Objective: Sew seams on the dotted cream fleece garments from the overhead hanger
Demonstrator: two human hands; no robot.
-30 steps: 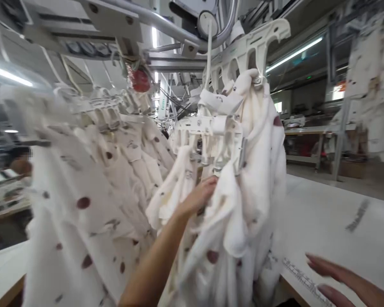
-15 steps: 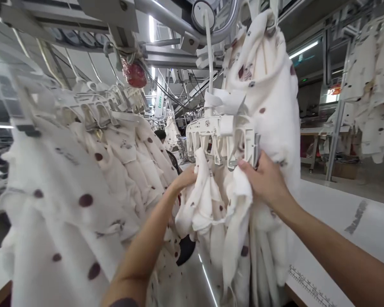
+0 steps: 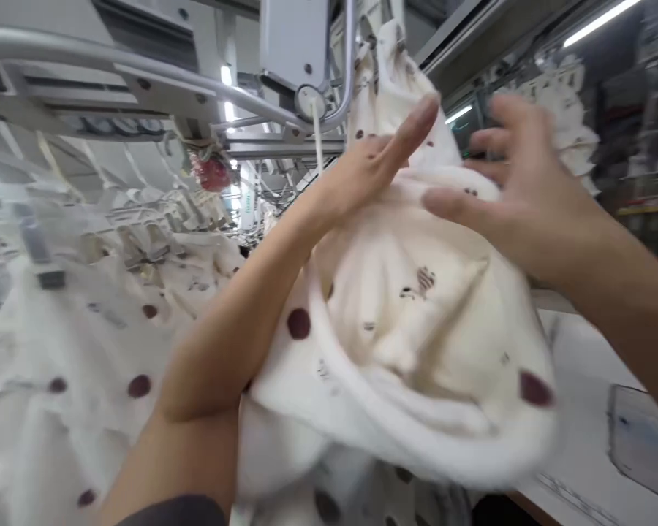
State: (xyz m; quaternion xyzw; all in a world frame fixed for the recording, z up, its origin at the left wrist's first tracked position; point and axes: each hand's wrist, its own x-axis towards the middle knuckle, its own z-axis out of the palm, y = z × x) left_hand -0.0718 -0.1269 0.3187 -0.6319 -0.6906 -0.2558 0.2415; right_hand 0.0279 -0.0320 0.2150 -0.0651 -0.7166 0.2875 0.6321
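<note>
A bundle of white fabric pieces with dark red dots [image 3: 411,343] hangs from an overhead carrier and fills the middle of the view. My left hand [image 3: 370,168] is raised high against the top of the bundle, fingers stretched out and together, lying on the cloth. My right hand [image 3: 512,183] is at the same height on the right, blurred by motion, fingers spread, its thumb against the top fold. The clamp that holds the bundle is hidden behind the cloth and my hands.
More dotted white bundles [image 3: 104,351] hang in a row on white plastic hangers at the left. An overhead metal rail [image 3: 142,69] and a grey box [image 3: 293,44] run above. A white table [image 3: 592,438] lies at the lower right.
Both hands have risen from the hanger clamp to the top of the bundle. The view has tilted upward and closer, and the bundle has bunched up under my hands.
</note>
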